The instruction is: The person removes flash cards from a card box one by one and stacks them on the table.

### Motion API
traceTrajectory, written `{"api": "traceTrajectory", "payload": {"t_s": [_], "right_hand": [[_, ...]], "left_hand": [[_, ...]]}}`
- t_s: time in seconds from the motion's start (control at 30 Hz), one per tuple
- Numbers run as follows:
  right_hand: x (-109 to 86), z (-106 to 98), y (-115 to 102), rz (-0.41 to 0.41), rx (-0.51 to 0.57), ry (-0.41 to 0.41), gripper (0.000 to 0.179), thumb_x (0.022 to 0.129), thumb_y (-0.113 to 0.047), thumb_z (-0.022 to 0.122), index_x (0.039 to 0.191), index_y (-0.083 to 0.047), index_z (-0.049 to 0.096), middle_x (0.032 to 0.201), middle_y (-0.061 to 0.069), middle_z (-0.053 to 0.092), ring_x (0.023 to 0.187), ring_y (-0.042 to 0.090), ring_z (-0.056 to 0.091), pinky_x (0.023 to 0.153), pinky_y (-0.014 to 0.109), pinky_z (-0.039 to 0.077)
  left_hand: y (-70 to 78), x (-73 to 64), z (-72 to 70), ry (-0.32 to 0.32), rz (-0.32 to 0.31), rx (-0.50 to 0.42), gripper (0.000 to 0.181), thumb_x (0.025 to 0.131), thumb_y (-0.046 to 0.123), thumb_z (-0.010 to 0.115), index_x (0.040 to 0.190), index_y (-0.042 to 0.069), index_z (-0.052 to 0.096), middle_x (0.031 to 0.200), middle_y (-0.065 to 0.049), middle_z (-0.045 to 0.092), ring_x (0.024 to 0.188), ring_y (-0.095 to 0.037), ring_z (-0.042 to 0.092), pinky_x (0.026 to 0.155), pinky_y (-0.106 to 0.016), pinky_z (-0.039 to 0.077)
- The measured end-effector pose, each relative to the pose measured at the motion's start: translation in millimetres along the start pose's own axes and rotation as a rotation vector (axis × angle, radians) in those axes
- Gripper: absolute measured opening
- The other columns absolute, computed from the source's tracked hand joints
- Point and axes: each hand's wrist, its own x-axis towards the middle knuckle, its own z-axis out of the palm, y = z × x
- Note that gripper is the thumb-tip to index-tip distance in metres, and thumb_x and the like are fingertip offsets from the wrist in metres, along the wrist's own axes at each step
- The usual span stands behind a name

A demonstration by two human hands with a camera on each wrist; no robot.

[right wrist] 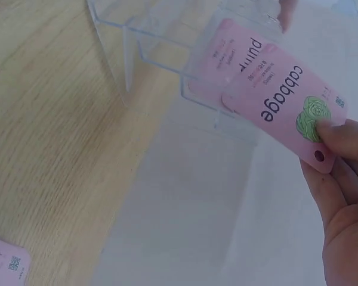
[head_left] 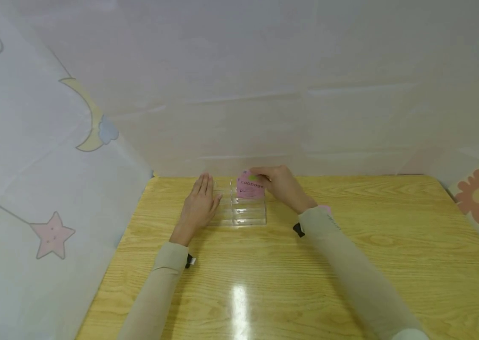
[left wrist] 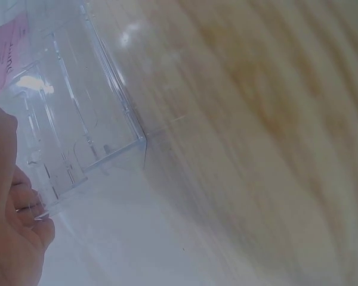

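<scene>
A clear plastic rack (head_left: 249,215) with several stepped slots stands at the back of the table. My right hand (head_left: 282,186) pinches a pink card (right wrist: 284,95) between thumb and fingers, at its holed end. The card reads "cabbage" above a green cabbage picture, and its far end overlaps the rack's upper slots. Behind it in the rack sits another pink card (right wrist: 222,59), its word beginning "pu" and partly covered. On the rack's left side rests my left hand (head_left: 198,205), fingers straight and together, thumb spread toward the middle.
Another pink card (right wrist: 6,262) lies on the wooden table (head_left: 264,269), mostly hidden under my right forearm in the head view. A pale wall covering (head_left: 239,94) rises right behind the rack. Patterned side sheets flank the table.
</scene>
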Motion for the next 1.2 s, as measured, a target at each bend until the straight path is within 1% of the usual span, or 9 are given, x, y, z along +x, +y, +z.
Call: {"api": "traceTrajectory", "payload": {"t_s": [0.1, 0.23, 0.37, 0.53, 0.7, 0.8, 0.93, 1.07, 1.2], "right_hand": [[-1.5, -7, 2, 0.011, 0.068, 0.016, 0.030, 0.100, -0.004, 0.070, 0.129, -0.006, 0.075, 0.124, 0.017, 0.078, 0.098, 0.027, 0.079, 0.082, 0.039, 0.067], [-4.7, -16, 5, 0.061, 0.141, 0.038, 0.028, 0.100, -0.005, 0.070, 0.128, -0.006, 0.076, 0.123, 0.017, 0.078, 0.104, 0.030, 0.079, 0.086, 0.042, 0.067], [-9.5, -23, 10, 0.146, 0.198, 0.047, 0.027, 0.101, -0.012, 0.070, 0.128, -0.009, 0.076, 0.128, 0.014, 0.077, 0.111, 0.031, 0.077, 0.093, 0.044, 0.066], [-16.3, -31, 17, 0.226, 0.256, 0.050, 0.026, 0.101, -0.017, 0.072, 0.125, -0.010, 0.078, 0.129, 0.012, 0.077, 0.111, 0.030, 0.076, 0.094, 0.045, 0.065], [-22.5, -36, 24, 0.283, 0.301, 0.020, 0.023, 0.100, -0.019, 0.074, 0.120, -0.011, 0.080, 0.125, 0.011, 0.078, 0.107, 0.028, 0.076, 0.089, 0.036, 0.066], [-26.7, -38, 28, 0.322, 0.345, -0.003, 0.023, 0.100, -0.019, 0.074, 0.120, -0.010, 0.080, 0.126, 0.013, 0.077, 0.106, 0.027, 0.076, 0.085, 0.029, 0.066], [-31.5, -39, 36, 0.345, 0.380, -0.023, 0.025, 0.099, -0.020, 0.075, 0.122, -0.011, 0.080, 0.129, 0.014, 0.076, 0.107, 0.028, 0.076, 0.081, 0.021, 0.064], [-35.8, -40, 41, 0.347, 0.405, -0.027, 0.026, 0.099, -0.022, 0.075, 0.122, -0.011, 0.080, 0.131, 0.015, 0.075, 0.107, 0.028, 0.076, 0.079, 0.018, 0.063], [-42.4, -42, 47, 0.351, 0.393, -0.032, 0.026, 0.100, -0.024, 0.075, 0.122, -0.011, 0.080, 0.131, 0.015, 0.074, 0.104, 0.022, 0.077, 0.079, 0.019, 0.063]], "left_hand": [[0.2, 0.0, -0.4, 0.005, 0.000, 0.004, 0.070, 0.115, 0.041, 0.037, 0.160, -0.012, 0.028, 0.168, -0.030, 0.030, 0.161, -0.040, 0.028, 0.135, -0.045, 0.023], [0.3, -0.3, -1.0, 0.006, -0.002, 0.003, 0.071, 0.114, 0.041, 0.038, 0.160, -0.012, 0.028, 0.168, -0.030, 0.031, 0.161, -0.041, 0.029, 0.135, -0.046, 0.024], [-0.2, 0.0, 0.1, 0.013, 0.002, 0.004, 0.070, 0.114, 0.041, 0.038, 0.160, -0.012, 0.029, 0.167, -0.030, 0.033, 0.160, -0.041, 0.031, 0.134, -0.046, 0.025], [0.2, 0.0, -0.1, 0.013, 0.006, 0.005, 0.070, 0.114, 0.040, 0.039, 0.160, -0.012, 0.029, 0.167, -0.031, 0.033, 0.160, -0.041, 0.031, 0.134, -0.046, 0.025], [0.4, -0.7, -2.3, 0.001, 0.002, 0.001, 0.070, 0.115, 0.041, 0.037, 0.160, -0.012, 0.028, 0.169, -0.030, 0.030, 0.161, -0.040, 0.028, 0.135, -0.046, 0.024], [0.8, -1.0, -3.7, -0.001, 0.002, 0.000, 0.070, 0.115, 0.041, 0.037, 0.160, -0.012, 0.028, 0.169, -0.029, 0.030, 0.161, -0.040, 0.028, 0.135, -0.046, 0.024], [1.2, -1.0, -4.6, -0.001, 0.002, -0.005, 0.070, 0.114, 0.040, 0.039, 0.160, -0.012, 0.028, 0.169, -0.029, 0.030, 0.161, -0.040, 0.028, 0.135, -0.046, 0.024], [1.1, -0.5, -4.2, -0.002, 0.002, -0.001, 0.070, 0.114, 0.040, 0.040, 0.160, -0.012, 0.028, 0.169, -0.029, 0.030, 0.161, -0.040, 0.028, 0.135, -0.046, 0.024], [1.7, 0.6, -3.7, -0.002, 0.003, 0.007, 0.069, 0.114, 0.039, 0.041, 0.160, -0.011, 0.029, 0.168, -0.029, 0.032, 0.161, -0.040, 0.029, 0.135, -0.045, 0.024]]}}
